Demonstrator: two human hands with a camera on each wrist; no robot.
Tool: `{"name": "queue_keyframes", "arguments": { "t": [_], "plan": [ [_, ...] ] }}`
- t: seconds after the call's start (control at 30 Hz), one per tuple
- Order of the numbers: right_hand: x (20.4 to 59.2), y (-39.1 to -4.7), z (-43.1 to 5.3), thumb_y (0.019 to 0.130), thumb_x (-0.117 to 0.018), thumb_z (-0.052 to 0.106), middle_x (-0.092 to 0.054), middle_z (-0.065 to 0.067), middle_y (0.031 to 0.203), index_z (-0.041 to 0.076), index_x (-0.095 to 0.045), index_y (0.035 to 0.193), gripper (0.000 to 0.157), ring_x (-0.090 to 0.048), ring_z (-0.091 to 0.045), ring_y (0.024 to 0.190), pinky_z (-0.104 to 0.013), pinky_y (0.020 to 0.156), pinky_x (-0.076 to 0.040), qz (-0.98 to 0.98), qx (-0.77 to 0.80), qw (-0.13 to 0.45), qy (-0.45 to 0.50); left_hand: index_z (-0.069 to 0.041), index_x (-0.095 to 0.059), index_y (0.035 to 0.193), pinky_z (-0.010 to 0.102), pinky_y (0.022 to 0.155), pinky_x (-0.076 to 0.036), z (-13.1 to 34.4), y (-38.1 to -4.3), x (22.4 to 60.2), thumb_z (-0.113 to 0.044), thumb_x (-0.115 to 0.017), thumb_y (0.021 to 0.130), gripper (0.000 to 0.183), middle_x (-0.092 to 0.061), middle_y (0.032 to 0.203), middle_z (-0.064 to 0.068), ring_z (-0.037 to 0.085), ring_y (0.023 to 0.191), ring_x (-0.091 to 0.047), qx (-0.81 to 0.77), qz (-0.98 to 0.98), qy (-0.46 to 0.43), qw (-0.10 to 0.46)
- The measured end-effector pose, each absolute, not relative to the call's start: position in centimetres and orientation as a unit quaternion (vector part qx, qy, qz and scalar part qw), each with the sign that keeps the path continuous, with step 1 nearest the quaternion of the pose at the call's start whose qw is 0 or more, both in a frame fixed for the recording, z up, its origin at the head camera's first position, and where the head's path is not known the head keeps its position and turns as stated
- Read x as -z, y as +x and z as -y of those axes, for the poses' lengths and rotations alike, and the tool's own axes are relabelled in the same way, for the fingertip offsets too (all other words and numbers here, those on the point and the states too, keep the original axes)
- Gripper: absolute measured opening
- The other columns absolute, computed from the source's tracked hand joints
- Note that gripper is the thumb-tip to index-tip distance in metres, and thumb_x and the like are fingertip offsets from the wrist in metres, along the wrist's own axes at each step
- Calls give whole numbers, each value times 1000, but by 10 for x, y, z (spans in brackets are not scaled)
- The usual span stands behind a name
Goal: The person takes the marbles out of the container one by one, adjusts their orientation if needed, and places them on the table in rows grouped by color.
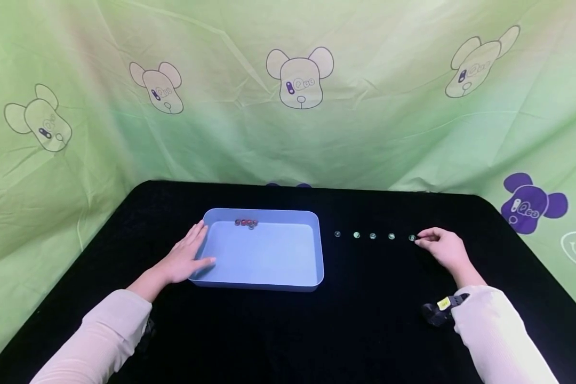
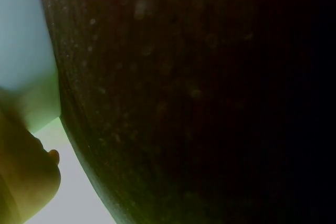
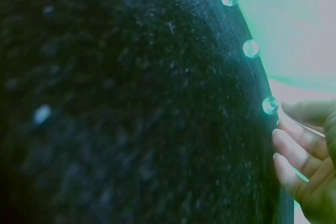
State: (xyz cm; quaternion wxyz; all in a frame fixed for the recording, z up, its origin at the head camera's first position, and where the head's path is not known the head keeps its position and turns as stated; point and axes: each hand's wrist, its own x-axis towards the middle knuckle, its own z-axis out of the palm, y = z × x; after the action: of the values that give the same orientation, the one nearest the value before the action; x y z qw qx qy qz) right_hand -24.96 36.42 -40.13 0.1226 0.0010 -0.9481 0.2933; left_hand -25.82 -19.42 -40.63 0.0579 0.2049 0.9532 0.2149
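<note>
Left hand (image 1: 185, 254) lay flat-fingered and spread on the left rim of the light-blue, rectangular, plastic-looking tray (image 1: 254, 261), thumb over the inner edge, gripping nothing. Right hand (image 1: 441, 245) had thumb and fingertips brought together at the end marble (image 1: 412, 238), a small clear glass-like ball at the row's far right; couldn't tell whether it was actually pinched or only touched. Four more clear marbles (image 1: 373, 236) sat spaced out between it and the tray, all on the black cloth-covered desk (image 1: 365, 320). Inside the tray, a reddish cluster of small balls (image 1: 247, 222) sat by the far wall.

Handling the end marble well probably called for a light thumb-and-finger contact, low to the cloth, no sideways flick, since it likely rolled easily; other fingers best kept off its neighbours. Steady left palm likely helped the tray stay put.

Head view gave the full row, cluster and both hands. Right wrist showed just three marbles, but with swirls inside and the fingers' undersides. Left wrist: no marbles, mostly dark blur plus part of the hand.
</note>
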Motion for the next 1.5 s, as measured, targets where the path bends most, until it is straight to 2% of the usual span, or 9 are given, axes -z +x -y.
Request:
{"name": "queue_keyframes", "arguments": {
  "t": [0.13, 0.27, 0.53, 0.83, 1.07, 1.3, 1.5],
  "plan": [
    [403, -243, -365, 79, -60, 15, -63, -15, 79, -5, -60, 90, 23, -45, 6, 60, -20, 53, -37, 943, -309, 127, 2, 0, -8, 137, 54, 96, -9, 194, -259, 407, -46, -48, 83, 82, 3, 143, 14, 32, 128, 2, -213, -954, 204, 56],
    [404, -236, -362, 80, -60, 15, -62, -11, 76, -7, -59, 92, 25, -47, 3, 57, -19, 50, -39, 932, -341, 127, -1, 0, -8, 137, 54, 96, -9, 194, -259, 407, -46, -48, 84, 81, 3, 143, 14, 32, 128, 2, -212, -954, 205, 58],
    [405, -223, -350, 80, -61, 12, -57, 15, 68, -12, -55, 94, 29, -52, -1, 60, -16, 53, -42, 892, -434, 124, 1, 0, -8, 137, 54, 96, -9, 193, -257, 406, -45, -48, 84, 80, 3, 143, 14, 32, 128, 2, -214, -953, 208, 58],
    [404, -209, -331, 79, -62, 9, -58, 19, 71, 1, -61, 86, 11, -55, 0, 63, -16, 57, -44, 854, -506, 116, 16, 2, -9, 137, 55, 96, -10, 194, -257, 407, -44, -49, 84, 80, 2, 143, 15, 32, 128, 1, -213, -953, 210, 51],
    [405, -202, -312, 79, -62, 6, -60, 10, 72, -8, -58, 91, 20, -57, -2, 65, -17, 58, -45, 841, -529, 106, 34, 2, -9, 137, 55, 96, -10, 194, -257, 407, -43, -49, 84, 80, 2, 143, 15, 32, 128, 2, -216, -952, 213, 49],
    [406, -195, -294, 79, -61, 4, -59, 13, 73, -17, -51, 94, 28, -56, -2, 65, -19, 58, -45, 837, -535, 96, 53, 1, -9, 137, 54, 96, -9, 194, -257, 406, -43, -49, 84, 80, 2, 143, 14, 32, 128, 2, -216, -952, 211, 50],
    [406, -192, -278, 78, -61, 3, -59, 12, 73, -18, -52, 94, 28, -56, -3, 65, -19, 58, -45, 831, -546, 85, 63, 1, -9, 137, 54, 96, -9, 193, -256, 406, -43, -49, 84, 80, 3, 143, 15, 32, 128, 2, -217, -952, 210, 52]
  ]
}}
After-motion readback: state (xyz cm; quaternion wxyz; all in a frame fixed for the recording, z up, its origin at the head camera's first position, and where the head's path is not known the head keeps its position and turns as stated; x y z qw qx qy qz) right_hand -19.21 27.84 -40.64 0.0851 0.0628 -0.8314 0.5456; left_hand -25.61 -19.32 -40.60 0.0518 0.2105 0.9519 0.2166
